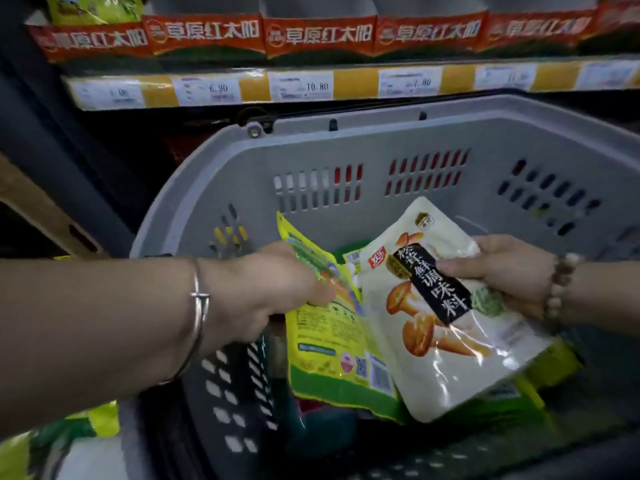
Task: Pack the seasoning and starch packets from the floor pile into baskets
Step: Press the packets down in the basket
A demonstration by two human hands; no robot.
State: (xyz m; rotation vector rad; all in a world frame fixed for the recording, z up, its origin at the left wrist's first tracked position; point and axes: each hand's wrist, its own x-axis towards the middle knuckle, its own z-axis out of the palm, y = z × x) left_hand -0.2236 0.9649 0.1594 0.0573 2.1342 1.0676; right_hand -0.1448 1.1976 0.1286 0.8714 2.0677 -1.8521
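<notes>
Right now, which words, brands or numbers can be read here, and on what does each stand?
"草原红太阳": red shelf banners.
"6.90", "10.80": price tags under the banners; other tags blurred.
"松茸鲜调味料": black label on the white packet in the right hand.
Unreadable, too small: print on the yellow packet in the left hand.

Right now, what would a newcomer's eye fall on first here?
At centre, the right hand grips a white plastic seasoning packet printed with brown mushrooms, over a large grey slotted plastic basket. Beside it, the left hand holds yellow-green packets. Red shelf banners run across the top.
</notes>
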